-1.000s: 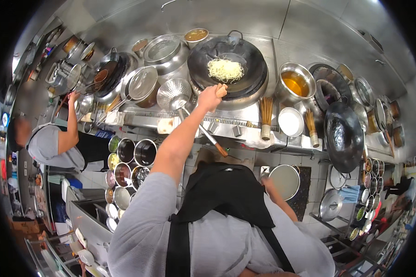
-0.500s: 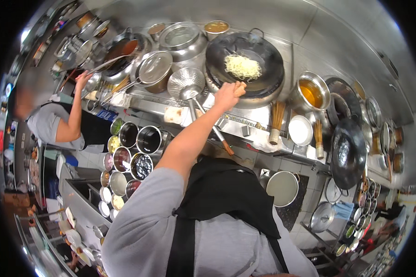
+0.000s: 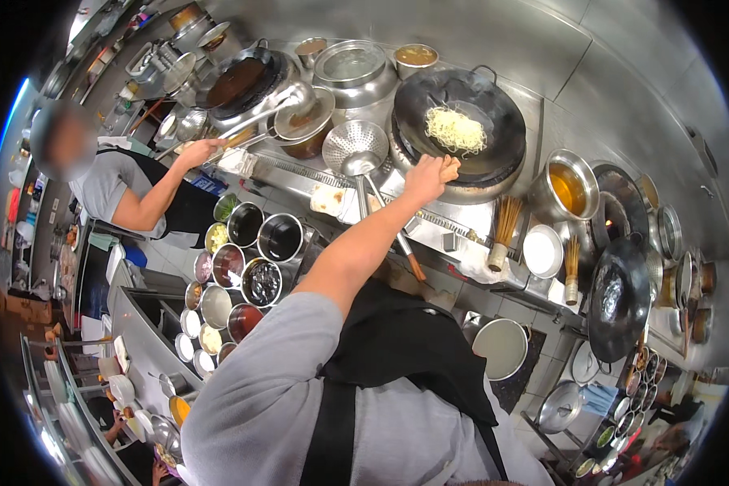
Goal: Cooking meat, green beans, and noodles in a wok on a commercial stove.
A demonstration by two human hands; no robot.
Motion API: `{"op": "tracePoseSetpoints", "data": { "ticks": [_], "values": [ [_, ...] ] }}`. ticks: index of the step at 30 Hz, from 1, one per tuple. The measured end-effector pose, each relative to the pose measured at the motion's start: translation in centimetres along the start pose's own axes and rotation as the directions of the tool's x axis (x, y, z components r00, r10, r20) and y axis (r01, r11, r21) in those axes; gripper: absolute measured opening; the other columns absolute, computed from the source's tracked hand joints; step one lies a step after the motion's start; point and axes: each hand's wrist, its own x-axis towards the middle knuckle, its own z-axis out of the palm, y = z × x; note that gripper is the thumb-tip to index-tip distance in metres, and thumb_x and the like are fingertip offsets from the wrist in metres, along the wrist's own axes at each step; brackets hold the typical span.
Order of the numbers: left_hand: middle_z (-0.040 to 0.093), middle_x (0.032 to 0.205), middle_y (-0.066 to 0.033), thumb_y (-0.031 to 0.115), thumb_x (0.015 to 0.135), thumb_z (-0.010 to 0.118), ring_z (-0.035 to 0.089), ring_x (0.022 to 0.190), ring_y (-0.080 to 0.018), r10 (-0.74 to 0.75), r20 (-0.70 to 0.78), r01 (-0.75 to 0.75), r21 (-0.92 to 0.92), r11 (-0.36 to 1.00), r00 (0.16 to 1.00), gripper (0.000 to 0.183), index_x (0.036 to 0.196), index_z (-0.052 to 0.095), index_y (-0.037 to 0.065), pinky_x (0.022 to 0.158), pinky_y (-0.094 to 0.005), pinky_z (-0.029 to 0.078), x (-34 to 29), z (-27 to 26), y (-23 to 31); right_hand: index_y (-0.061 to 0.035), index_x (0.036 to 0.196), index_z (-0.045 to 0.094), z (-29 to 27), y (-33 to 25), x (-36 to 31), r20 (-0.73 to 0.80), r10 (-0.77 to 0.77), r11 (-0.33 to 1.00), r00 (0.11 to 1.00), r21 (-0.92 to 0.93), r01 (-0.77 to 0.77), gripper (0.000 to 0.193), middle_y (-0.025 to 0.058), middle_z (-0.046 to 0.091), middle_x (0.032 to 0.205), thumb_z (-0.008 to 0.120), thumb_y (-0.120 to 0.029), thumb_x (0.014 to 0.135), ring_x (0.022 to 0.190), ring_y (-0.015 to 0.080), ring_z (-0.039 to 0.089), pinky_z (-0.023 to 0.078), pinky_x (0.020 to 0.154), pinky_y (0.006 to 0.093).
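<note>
My left hand [image 3: 426,180] is closed on a folded tan cloth [image 3: 450,168] at the near rim of a black wok [image 3: 494,121]; the grip beneath the fingers is hidden. Pale yellow noodles [image 3: 455,130] lie in a heap inside this wok, which sits on a burner. Just left of my hand rests a perforated metal strainer [image 3: 355,147], its wooden-ended handle [image 3: 416,268] hanging over the counter's front edge. My right hand is out of view.
On the left, a co-worker [image 3: 130,186] holds a long-handled metal ladle [image 3: 298,97]. To the right are a pot of amber liquid [image 3: 565,188], bamboo brushes [image 3: 505,231], a white bowl [image 3: 543,249] and a tilted wok [image 3: 618,300]. Several ingredient pots [image 3: 280,236] stand lower left.
The view has shifted, moving the stove rightward in the picture. The co-worker's ladle has come away from the left wok toward the pot beside it. My left hand keeps its grip at the wok's rim.
</note>
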Motion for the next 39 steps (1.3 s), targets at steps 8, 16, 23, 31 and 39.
{"op": "tracePoseSetpoints", "data": {
  "ticks": [8, 16, 23, 31, 39],
  "values": [
    [0.058, 0.124, -0.0145, 0.023, 0.079, 0.069, 0.056, 0.112, -0.035, -0.108, 0.062, 0.116, -0.145, 0.983, 0.992, 0.049, 0.123, 0.052, 0.009, 0.085, -0.0408, 0.05, -0.7, -1.2, -0.1, -0.0017, 0.084, 0.067, -1.5, 0.2, -0.7, 0.116, 0.186, 0.755, 0.976, -0.653, -0.066, 0.023, 0.0134, 0.061, 0.069, 0.05, -0.016, 0.088, 0.065, 0.0233, 0.06, 0.047, 0.062, 0.0383],
    [0.065, 0.096, -0.0075, 0.014, 0.073, 0.073, 0.064, 0.088, -0.0177, -0.553, 0.39, 0.607, -0.743, 0.284, 0.736, 0.047, 0.115, 0.055, 0.002, 0.082, -0.032, 0.05, -17.9, -5.4, -0.9, 0.0001, 0.078, 0.061, 1.8, -5.3, 10.2, 0.225, -0.356, 0.593, 0.907, -0.696, 0.405, 0.024, 0.0155, 0.061, 0.069, 0.049, -0.014, 0.092, 0.057, 0.0243, 0.06, 0.049, 0.056, 0.0389],
    [0.057, 0.112, -0.0043, 0.016, 0.081, 0.077, 0.056, 0.104, -0.013, -0.571, 0.205, 0.301, -0.95, 0.079, 0.795, 0.058, 0.128, 0.044, 0.007, 0.09, -0.0291, 0.046, -27.9, -13.5, 0.8, -0.0032, 0.134, 0.045, 25.0, -37.2, -6.5, 0.726, -0.196, 0.89, 0.659, -0.151, 0.431, 0.042, 0.0049, 0.062, 0.107, 0.057, -0.02, 0.097, 0.091, 0.0119, 0.059, 0.047, 0.077, 0.0231],
    [0.055, 0.127, -0.007, 0.035, 0.093, 0.063, 0.055, 0.116, -0.018, -0.714, 0.101, -0.174, -0.937, -0.302, 0.693, 0.056, 0.136, 0.041, 0.008, 0.098, -0.0342, 0.046, -39.5, -19.4, -1.1, 0.0, 0.114, 0.054, 38.2, -35.9, -16.2, 0.892, -0.19, 0.912, 0.409, 0.006, 0.409, 0.028, 0.0067, 0.061, 0.108, 0.063, 0.0, 0.087, 0.096, 0.0135, 0.059, 0.048, 0.087, 0.0283],
    [0.067, 0.102, -0.008, 0.033, 0.09, 0.067, 0.067, 0.089, -0.0166, -0.578, 0.23, 0.039, -0.945, -0.324, 0.783, 0.04, 0.117, 0.057, 0.005, 0.073, -0.0311, 0.057, -45.2, -19.1, -0.8, 0.0002, 0.115, 0.053, 39.8, -32.9, -17.2, 0.966, 0.093, 0.988, 0.239, -0.12, 0.102, 0.027, 0.0081, 0.06, 0.107, 0.06, -0.002, 0.09, 0.095, 0.0146, 0.06, 0.049, 0.08, 0.0253]
  ]
}}
